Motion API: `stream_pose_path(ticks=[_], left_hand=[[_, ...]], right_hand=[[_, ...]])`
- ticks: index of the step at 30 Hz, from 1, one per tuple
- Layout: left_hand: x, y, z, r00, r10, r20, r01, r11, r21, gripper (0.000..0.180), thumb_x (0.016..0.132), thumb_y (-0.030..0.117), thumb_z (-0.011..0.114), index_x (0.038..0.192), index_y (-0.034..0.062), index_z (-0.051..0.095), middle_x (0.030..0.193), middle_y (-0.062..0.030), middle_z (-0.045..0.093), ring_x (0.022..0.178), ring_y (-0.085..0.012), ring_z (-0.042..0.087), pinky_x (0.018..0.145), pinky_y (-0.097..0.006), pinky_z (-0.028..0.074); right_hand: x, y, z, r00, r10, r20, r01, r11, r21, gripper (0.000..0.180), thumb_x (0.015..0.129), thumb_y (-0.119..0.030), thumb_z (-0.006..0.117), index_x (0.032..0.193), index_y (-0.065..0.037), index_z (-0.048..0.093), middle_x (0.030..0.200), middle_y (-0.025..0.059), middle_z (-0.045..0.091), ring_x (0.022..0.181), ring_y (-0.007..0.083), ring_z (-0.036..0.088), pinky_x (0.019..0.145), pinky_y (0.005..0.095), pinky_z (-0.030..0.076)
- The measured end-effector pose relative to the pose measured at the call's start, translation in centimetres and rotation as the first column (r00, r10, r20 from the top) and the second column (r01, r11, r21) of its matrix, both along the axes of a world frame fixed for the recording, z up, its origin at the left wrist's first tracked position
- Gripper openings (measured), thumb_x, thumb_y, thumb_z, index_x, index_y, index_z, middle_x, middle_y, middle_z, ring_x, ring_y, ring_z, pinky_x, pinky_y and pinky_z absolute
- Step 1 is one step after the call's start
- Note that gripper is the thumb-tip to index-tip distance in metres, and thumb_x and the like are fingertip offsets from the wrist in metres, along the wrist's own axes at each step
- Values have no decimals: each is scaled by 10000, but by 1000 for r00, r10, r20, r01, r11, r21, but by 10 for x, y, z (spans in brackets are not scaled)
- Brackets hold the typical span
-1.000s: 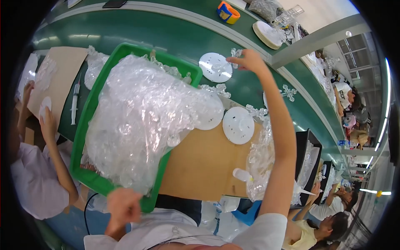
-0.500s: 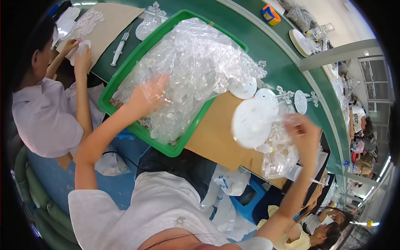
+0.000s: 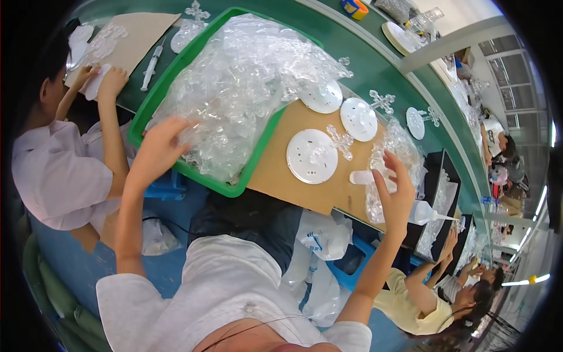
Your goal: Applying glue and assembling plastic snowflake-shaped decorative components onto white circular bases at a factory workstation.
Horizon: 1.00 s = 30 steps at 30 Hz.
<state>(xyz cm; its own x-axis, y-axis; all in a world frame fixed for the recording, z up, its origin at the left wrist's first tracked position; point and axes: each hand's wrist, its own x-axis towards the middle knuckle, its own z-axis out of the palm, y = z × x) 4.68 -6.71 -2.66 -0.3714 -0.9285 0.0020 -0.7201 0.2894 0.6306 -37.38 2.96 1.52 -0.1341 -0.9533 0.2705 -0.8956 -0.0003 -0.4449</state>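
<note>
My left hand (image 3: 161, 149) hovers over the near left edge of a green bin (image 3: 229, 189), fingers loosely apart, with nothing seen in them. The bin is heaped with clear plastic bags (image 3: 234, 76). To its right, my right hand (image 3: 399, 190) is raised, thumb and fingers spread and holding nothing. Below it to the left lies a white round disc (image 3: 312, 164) with a clear ornate cross (image 3: 340, 142) at its edge, flat on brown cardboard (image 3: 272, 170). Crumpled clear plastic (image 3: 375, 202) and a small translucent cylinder (image 3: 360, 177) lie beside my right hand.
Further white discs (image 3: 359, 120) with clear crosses lie behind. A white squeeze bottle with a thin nozzle (image 3: 423, 212) and a black tray (image 3: 433, 234) are at right. A syringe (image 3: 152, 67) lies left of the bin; a co-worker's hands (image 3: 111, 82) work beyond it.
The white disc with its cross, held by my right hand before, now lies on the cardboard and that hand is opened. My left hand has drawn back from the bags toward the bin's near left edge.
</note>
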Motion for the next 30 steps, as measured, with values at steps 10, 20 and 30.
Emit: stream_pose_path(ticks=[10, 20, 30], left_hand=[[-151, 83, -12, 233, 277, -932, 215, 920, 327, 389, 780, -48, 659, 1151, -16, 548, 1183, -166, 604, 997, -200, 617, 888, -323, 492], [-235, 29, -113, 915, 3, -403, -59, 990, -129, 480, 926, 172, 518, 1347, -30, 407, 1384, -230, 403, 1337, -396, 310, 1084, -432, 284], [-220, 14, -139, 885, 200, -420, -146, 977, 158, 398, 791, 51, 688, 1125, -16, 481, 1198, -160, 540, 1072, -242, 543, 917, -346, 432]], right_hand=[[129, 47, -51, 156, 32, 987, -176, 984, -4, 424, 898, -194, 616, 1236, 21, 477, 926, 122, 643, 789, 189, 651, 667, 271, 507], [78, 45, -153, -45, -170, 984, 144, 974, 175, 220, 946, -203, 563, 1087, -35, 541, 786, 86, 648, 612, 121, 587, 564, 232, 474], [68, 24, -154, 105, -182, 978, 189, 969, 160, 309, 923, -154, 588, 1195, -14, 536, 848, 70, 641, 696, 98, 584, 595, 234, 479]])
